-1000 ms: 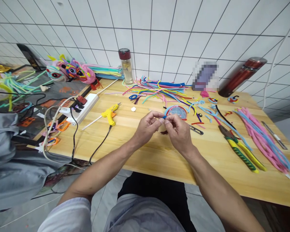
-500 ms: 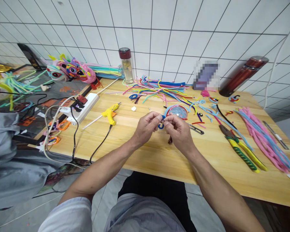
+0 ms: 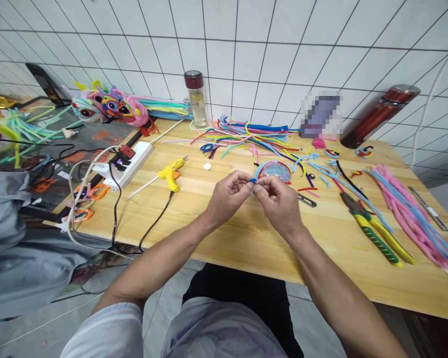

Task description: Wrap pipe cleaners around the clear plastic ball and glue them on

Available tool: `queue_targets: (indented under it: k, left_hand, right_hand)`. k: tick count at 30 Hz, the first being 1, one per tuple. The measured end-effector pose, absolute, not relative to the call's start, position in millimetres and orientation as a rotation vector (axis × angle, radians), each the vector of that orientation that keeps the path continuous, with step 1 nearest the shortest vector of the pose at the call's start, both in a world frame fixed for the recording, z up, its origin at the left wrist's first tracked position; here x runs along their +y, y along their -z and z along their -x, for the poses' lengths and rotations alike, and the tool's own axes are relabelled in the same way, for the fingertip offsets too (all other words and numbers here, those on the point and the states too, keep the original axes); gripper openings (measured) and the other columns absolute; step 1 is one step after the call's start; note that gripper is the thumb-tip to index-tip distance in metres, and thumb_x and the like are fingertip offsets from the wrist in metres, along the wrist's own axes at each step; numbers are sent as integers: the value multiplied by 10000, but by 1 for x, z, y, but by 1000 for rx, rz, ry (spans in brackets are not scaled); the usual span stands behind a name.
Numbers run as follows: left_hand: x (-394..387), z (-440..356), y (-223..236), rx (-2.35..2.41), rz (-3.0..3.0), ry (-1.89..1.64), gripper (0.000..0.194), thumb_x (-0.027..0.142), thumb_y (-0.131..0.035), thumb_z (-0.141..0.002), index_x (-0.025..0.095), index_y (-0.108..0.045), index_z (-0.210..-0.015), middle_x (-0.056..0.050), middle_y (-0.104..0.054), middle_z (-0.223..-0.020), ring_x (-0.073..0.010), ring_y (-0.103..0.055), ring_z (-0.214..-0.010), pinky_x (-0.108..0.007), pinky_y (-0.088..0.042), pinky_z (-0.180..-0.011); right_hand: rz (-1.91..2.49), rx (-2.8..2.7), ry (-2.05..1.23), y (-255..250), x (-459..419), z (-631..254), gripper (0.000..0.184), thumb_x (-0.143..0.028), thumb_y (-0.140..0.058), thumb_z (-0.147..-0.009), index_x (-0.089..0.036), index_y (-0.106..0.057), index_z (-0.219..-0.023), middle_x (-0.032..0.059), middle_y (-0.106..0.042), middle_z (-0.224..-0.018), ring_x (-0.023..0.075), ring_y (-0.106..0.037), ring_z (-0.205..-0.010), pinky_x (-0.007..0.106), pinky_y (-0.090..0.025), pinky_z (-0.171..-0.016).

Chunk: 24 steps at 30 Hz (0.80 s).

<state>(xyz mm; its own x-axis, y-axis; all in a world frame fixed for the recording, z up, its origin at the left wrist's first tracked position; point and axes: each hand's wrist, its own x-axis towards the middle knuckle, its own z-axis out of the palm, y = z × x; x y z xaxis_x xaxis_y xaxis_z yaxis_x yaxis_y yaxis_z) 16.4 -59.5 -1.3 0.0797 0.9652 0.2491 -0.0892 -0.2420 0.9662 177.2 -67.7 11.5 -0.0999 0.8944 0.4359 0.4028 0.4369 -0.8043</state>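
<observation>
A small blue pipe cleaner (image 3: 253, 181) is pinched between both sets of fingertips, mostly covered by them. My left hand (image 3: 229, 195) closes on it from one side, with thumb and forefinger together. From the other side my right hand (image 3: 279, 201) grips it the same way. Just beyond the hands lies a round piece (image 3: 274, 172) edged in light blue and red. Beside my right hand is a dark, slotted metal tool (image 3: 306, 200), partly hidden. A heap of coloured pipe cleaners (image 3: 246, 134) spreads behind, with a coiled blue loop (image 3: 206, 148) at its edge.
A yellow glue gun (image 3: 171, 175) and a white power strip (image 3: 129, 166) with trailing cables lie left. Pliers (image 3: 373, 228) and pink pipe cleaners (image 3: 406, 214) lie right. A glass bottle (image 3: 196, 102) and red flask (image 3: 381, 117) stand behind. A co-worker's sleeve (image 3: 5, 209) shows far left.
My fingers have shifted on the blue pipe cleaner. Its loop and a dark tassel-like end, which hung below my hands before, are now hardly visible.
</observation>
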Motion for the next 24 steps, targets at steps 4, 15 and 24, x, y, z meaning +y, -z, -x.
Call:
queue_targets:
  k: [4,15,24]
  left_hand:
    - [-59,-15,2,942,-1353,-1299,214,332,-744,-833,170,-674,-956,15,-684,-766,-87,-605,-653,-207,-476,-630]
    - [-57,-11,-4,1202,-1514,-1211,162,341,-675,-825,183,-701,-852,74,-447,-547,-85,-373,-493,-236,-274,-495]
    - [-59,-12,-2,1164,-1506,-1229,148,322,-659,-792,177,-684,-776,47,-554,-581,-83,-429,-519,-229,-319,-517]
  right_hand:
    - [1102,-1810,-308,-8,-66,-178,140,-275,-619,-973,-226,-674,-854,-26,-635,-652,125,-557,-556,279,-442,-582]
    - [1013,-1907,30,4,-62,-176,149,-155,-584,-988,-224,-640,-868,7,-690,-747,147,-625,-655,277,-474,-651]
    - [949,-1927,-59,-1,-61,-178,165,-122,-591,-941,-236,-629,-827,-4,-680,-742,149,-622,-662,281,-491,-656]
